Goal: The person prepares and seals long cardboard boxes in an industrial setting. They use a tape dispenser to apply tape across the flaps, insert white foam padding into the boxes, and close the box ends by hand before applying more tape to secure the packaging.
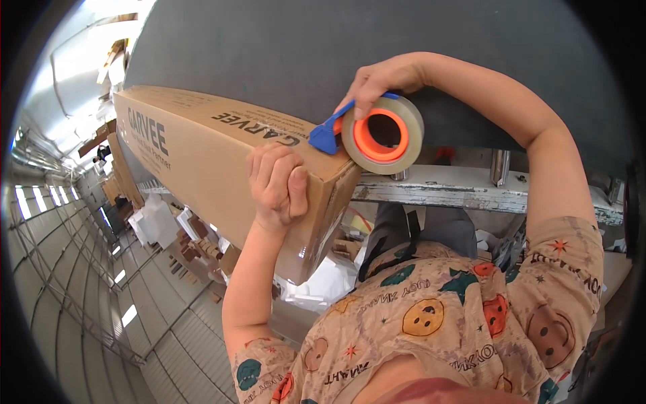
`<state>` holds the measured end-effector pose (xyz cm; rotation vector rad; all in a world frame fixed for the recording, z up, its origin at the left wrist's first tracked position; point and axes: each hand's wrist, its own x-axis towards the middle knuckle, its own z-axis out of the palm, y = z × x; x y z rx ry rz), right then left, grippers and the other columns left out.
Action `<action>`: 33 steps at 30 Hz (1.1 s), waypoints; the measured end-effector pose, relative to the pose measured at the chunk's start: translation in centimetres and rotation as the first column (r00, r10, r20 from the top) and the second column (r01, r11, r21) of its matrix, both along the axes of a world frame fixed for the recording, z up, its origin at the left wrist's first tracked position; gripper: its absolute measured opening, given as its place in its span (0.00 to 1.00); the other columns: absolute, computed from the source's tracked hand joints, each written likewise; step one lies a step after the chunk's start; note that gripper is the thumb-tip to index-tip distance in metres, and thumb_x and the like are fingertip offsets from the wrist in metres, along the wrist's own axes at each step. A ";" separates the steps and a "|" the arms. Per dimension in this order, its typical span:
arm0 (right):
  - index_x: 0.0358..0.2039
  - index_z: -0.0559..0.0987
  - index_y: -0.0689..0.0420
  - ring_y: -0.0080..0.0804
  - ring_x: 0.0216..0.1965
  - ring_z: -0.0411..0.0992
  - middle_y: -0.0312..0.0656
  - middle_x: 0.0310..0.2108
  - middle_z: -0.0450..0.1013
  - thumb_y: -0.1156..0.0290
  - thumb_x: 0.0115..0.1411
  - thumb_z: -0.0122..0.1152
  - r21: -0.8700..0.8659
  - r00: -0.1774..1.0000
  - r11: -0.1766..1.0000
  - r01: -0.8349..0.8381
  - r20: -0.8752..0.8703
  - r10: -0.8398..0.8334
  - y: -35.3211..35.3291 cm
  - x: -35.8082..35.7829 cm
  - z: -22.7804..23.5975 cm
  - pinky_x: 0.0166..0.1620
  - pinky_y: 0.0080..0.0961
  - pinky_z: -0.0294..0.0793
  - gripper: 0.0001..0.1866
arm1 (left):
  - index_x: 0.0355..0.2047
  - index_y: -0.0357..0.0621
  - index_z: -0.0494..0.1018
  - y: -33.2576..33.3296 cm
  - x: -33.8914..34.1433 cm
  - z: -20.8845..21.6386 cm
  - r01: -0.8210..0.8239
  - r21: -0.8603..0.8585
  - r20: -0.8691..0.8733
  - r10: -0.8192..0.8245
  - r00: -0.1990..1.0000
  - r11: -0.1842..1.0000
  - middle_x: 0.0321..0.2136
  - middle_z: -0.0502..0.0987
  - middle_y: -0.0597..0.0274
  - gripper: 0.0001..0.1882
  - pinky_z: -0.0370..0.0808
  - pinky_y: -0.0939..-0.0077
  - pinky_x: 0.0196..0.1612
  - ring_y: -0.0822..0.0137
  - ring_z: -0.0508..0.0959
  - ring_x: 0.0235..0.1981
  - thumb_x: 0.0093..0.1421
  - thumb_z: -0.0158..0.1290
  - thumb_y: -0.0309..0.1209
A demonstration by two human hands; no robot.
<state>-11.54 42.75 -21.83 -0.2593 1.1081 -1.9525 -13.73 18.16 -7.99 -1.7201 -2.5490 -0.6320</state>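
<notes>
A long brown cardboard box (195,161) lies slantwise, its near end at the metal edge in front of me. My left hand (277,185) is closed in a fist against the box's side, close to its near end; whether the fingers pinch anything I cannot make out. My right hand (383,81) grips a blue tape dispenser (325,137) from above. On the dispenser sits a large roll of clear tape (416,135) with an orange hub. The dispenser's blue front touches or nearly touches the box's top by its near corner. Shiny tape (321,236) shows on the end face.
A dark grey belt-like surface (471,74) stretches behind the box. A worn metal rail (457,190) runs along its near side. White scraps (319,279) lie below the box. More cartons and white sheets (153,221) stand at the left in a large hall.
</notes>
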 end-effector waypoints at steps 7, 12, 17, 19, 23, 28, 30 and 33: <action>0.53 0.76 0.59 0.25 0.41 0.71 0.43 0.42 0.76 0.65 0.48 0.59 0.074 0.960 0.960 0.271 -0.092 -0.264 -1.1 5.2 0.2 0.49 0.21 0.71 0.29 | 0.24 0.40 0.70 -0.8 -1.2 -1.4 0.035 0.008 0.000 -0.034 0.999 0.999 0.28 0.73 0.54 0.04 0.66 0.63 0.40 0.53 0.72 0.32 0.55 0.47 0.25; 0.53 0.74 0.62 0.28 0.43 0.73 0.42 0.44 0.76 0.62 0.48 0.61 0.197 0.806 0.788 0.583 -0.261 -0.531 -4.8 13.9 -1.1 0.50 0.24 0.71 0.31 | 0.24 0.40 0.70 -2.0 -2.0 -1.8 0.076 0.026 -0.034 -0.075 0.997 0.997 0.25 0.73 0.54 0.08 0.66 0.63 0.37 0.53 0.72 0.29 0.59 0.48 0.27; 0.60 0.67 0.61 0.31 0.50 0.71 0.46 0.49 0.73 0.59 0.50 0.56 0.232 0.465 0.440 0.868 -0.065 -0.883 -17.4 22.3 0.9 0.55 0.24 0.66 0.37 | 0.34 0.35 0.75 -1.9 -3.1 -2.3 0.121 0.071 -0.151 -0.109 0.983 0.990 0.32 0.76 0.48 0.15 0.70 0.63 0.42 0.49 0.75 0.37 0.64 0.43 0.34; 0.61 0.64 0.62 0.31 0.53 0.69 0.47 0.52 0.71 0.58 0.53 0.56 0.183 0.269 0.253 0.950 -0.068 -0.961 -23.6 23.1 1.4 0.57 0.25 0.64 0.37 | 0.30 0.36 0.75 -1.3 -1.9 -1.7 0.034 0.261 0.116 -0.066 0.991 0.965 0.33 0.76 0.40 0.19 0.70 0.58 0.43 0.44 0.75 0.39 0.64 0.45 0.40; 0.61 0.63 0.67 0.35 0.61 0.60 0.48 0.60 0.62 0.57 0.52 0.61 0.112 0.209 0.189 0.976 -0.208 -0.956 -38.6 25.5 -3.0 0.64 0.31 0.55 0.40 | 0.27 0.37 0.76 -5.6 -3.4 -2.7 0.186 0.434 -0.133 -0.141 0.981 0.881 0.32 0.76 0.41 0.18 0.70 0.59 0.43 0.46 0.75 0.38 0.64 0.47 0.39; 0.61 0.63 0.67 0.34 0.59 0.63 0.49 0.59 0.63 0.68 0.52 0.64 0.170 0.270 0.240 0.956 -0.184 -0.945 -54.5 28.0 0.4 0.62 0.29 0.56 0.37 | 0.32 0.37 0.77 -23.8 -0.2 0.3 0.158 0.476 0.191 -0.277 0.942 0.865 0.33 0.78 0.49 0.11 0.70 0.63 0.45 0.56 0.76 0.39 0.62 0.50 0.33; 0.61 0.63 0.66 0.31 0.60 0.61 0.48 0.59 0.64 0.69 0.52 0.65 0.183 0.323 0.301 0.936 -0.104 -0.941 -56.0 26.5 0.8 0.62 0.27 0.56 0.37 | 0.36 0.35 0.76 -31.8 -1.6 -0.1 0.015 0.478 0.207 -0.130 0.970 0.878 0.33 0.78 0.54 0.10 0.71 0.69 0.45 0.59 0.77 0.39 0.63 0.48 0.29; 0.58 0.67 0.66 0.29 0.54 0.66 0.46 0.55 0.68 0.63 0.51 0.66 0.333 0.308 0.190 0.924 -0.350 -0.885 -53.4 22.4 0.2 0.59 0.25 0.61 0.36 | 0.39 0.33 0.77 -42.5 -1.8 -1.9 -0.441 0.412 0.545 0.173 0.821 0.797 0.42 0.78 0.56 0.17 0.66 0.73 0.54 0.66 0.75 0.47 0.68 0.43 0.35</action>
